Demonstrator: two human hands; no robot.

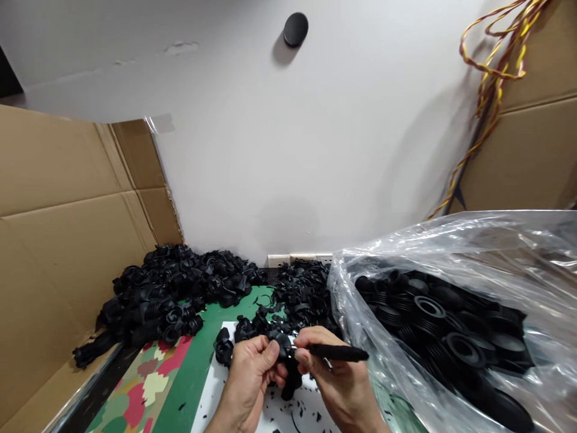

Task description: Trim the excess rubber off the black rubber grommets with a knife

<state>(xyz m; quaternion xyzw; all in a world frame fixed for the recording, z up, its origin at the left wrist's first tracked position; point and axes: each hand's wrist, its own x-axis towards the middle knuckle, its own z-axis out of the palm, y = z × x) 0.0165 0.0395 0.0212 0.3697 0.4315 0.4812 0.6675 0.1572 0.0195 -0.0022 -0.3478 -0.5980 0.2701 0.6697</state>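
White sheet [215,394] underlies left hand [250,368] pinching black rubber boot [288,361], stem downward.

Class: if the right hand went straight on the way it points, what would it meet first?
Probably the black rubber part pinched in the left hand; the black-handled tool in the right hand seems to touch it.

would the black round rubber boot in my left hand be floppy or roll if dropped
Probably bendy: the black round rubber boot matches the ribbed bellows pieces in the black heap. Likely light, as the left hand holds it by fingertips. Its round shape might roll.
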